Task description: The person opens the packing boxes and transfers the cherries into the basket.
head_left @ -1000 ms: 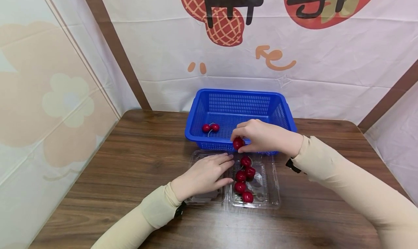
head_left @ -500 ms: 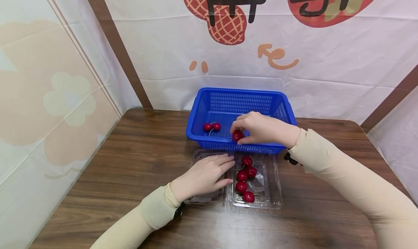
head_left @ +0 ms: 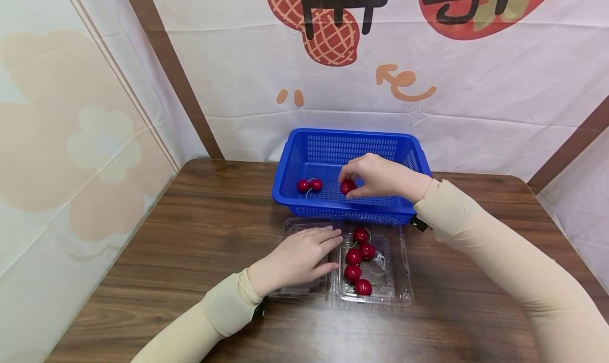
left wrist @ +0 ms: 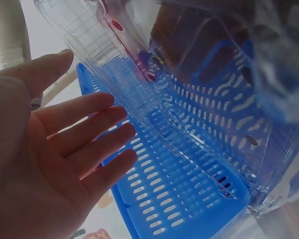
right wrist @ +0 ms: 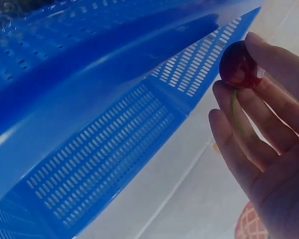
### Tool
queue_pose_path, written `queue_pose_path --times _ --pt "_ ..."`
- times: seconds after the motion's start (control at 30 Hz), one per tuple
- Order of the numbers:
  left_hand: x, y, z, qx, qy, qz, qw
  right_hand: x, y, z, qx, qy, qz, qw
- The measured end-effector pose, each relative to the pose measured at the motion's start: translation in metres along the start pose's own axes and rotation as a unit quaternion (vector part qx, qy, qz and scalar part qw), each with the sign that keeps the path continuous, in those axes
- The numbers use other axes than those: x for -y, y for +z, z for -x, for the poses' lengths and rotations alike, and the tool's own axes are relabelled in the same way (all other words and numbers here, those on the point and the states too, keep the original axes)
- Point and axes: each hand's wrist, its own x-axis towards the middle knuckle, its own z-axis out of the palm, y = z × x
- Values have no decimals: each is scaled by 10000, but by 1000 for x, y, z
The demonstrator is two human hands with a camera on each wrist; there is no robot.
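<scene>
My right hand (head_left: 378, 177) pinches a dark red cherry (head_left: 348, 187) between thumb and fingertips, over the blue plastic basket (head_left: 352, 208). In the right wrist view, the green stem (right wrist: 235, 112) hangs from this cherry toward the palm. Two more cherries (head_left: 310, 185) with joined stems lie at the left of the basket floor. My left hand (head_left: 298, 257) rests with extended fingers on the left half of a clear hinged plastic box (head_left: 401, 278), fingertips near its middle fold. Several cherries (head_left: 354, 256) sit in the box's right half.
The box stands right in front of the basket on a brown wooden table (head_left: 200, 220). A white printed cloth (head_left: 228, 67) hangs close behind the basket. More cloth (head_left: 47, 194) covers the left side.
My right hand has carried the cherry from above the basket's front rim farther back and lower into the basket. My left hand has stayed on the box.
</scene>
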Motion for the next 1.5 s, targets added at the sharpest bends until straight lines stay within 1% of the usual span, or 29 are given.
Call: queue_pose_path --times 0.27,0.47,0.6,0.77,1.2,1.5 --pt "0 0 2 25 23 130 9999 -11 4 -7 116 276 3 9996" --pt "-2 -1 4 62 49 82 9999 -14 3 -14 121 383 -69 9992" --pt "-2 -1 6 20 109 103 9999 -16 1 -20 129 424 -102 9990" --pt "-2 1 7 -16 160 19 9999 -21 0 -28 166 597 -186 9979" --pt "-2 1 9 31 173 -55 9998 -36 -3 -41 245 874 -362 9952" --pt "-1 1 8 4 217 -66 9997 -48 4 -48 300 1019 -450 9933"
